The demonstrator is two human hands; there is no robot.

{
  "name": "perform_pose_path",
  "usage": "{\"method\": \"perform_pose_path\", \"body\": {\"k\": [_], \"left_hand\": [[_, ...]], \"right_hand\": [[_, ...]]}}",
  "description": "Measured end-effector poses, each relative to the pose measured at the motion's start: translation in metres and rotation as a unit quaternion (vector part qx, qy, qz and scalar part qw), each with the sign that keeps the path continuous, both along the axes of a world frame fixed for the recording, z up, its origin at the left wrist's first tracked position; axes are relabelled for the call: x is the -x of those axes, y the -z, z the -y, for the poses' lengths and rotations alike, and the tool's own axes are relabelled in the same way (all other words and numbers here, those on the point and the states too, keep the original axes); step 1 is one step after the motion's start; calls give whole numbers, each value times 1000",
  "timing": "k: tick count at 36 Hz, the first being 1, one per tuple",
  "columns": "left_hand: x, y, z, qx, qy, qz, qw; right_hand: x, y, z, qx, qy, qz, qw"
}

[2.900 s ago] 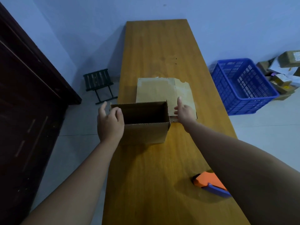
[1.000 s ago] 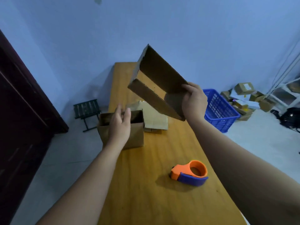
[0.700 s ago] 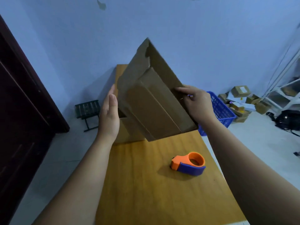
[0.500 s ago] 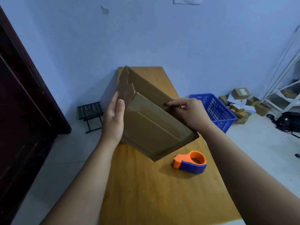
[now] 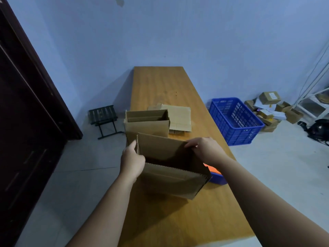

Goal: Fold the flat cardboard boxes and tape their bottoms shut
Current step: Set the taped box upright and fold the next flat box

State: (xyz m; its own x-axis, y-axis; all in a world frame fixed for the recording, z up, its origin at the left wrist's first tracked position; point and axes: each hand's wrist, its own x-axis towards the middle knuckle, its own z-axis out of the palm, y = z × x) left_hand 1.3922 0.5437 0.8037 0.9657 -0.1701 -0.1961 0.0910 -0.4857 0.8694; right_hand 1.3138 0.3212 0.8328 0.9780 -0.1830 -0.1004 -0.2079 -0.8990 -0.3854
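A brown cardboard box [image 5: 170, 180], opened into a tube, hangs just above the wooden table [image 5: 160, 82]. My left hand [image 5: 132, 162] grips its left edge, and my right hand [image 5: 204, 148] grips the far right corner of its top rim. Behind it an earlier folded box [image 5: 147, 126] stands open-topped at the table's left edge. Flat cardboard blanks [image 5: 179, 117] lie to that box's right. The orange and blue tape dispenser [image 5: 216, 175] is mostly hidden behind the held box on the right.
A blue plastic crate [image 5: 235, 120] stands on the floor right of the table, with a pile of small parcels [image 5: 270, 107] beyond it. A dark folding stool [image 5: 103, 118] is left of the table, a dark door [image 5: 26, 113] further left. White shelving [image 5: 315, 102] is at far right.
My right hand lifted a flat blank from the stack while my left let go of the first folded box. Both hands brought it down towards me and spread it into an open tube.
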Motion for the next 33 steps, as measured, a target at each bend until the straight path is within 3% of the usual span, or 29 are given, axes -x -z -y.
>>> {"method": "perform_pose_path", "body": {"k": [3,8,12,16,21,24,28,33], "left_hand": [[4,6,3,-55,23,17,998],[2,11,6,-118,38,53,991],[4,7,10,-182,83,118,973],[8,4,16,-208,73,166,961],[3,-1,22,-237,107,147,954],[3,-2,32,-273,170,99,942],[1,0,31,-267,146,99,947],[3,4,21,-209,187,90,956]], "right_hand": [[1,19,7,-24,62,6,998],[-7,34,13,-202,183,49,961],[-11,36,13,-259,187,29,947],[-12,34,15,-239,154,3,959],[-16,25,12,-102,80,-105,986],[-16,23,3,-82,47,-116,989],[-15,27,1,-100,60,-68,991],[-6,29,8,-200,66,-23,977]]}}
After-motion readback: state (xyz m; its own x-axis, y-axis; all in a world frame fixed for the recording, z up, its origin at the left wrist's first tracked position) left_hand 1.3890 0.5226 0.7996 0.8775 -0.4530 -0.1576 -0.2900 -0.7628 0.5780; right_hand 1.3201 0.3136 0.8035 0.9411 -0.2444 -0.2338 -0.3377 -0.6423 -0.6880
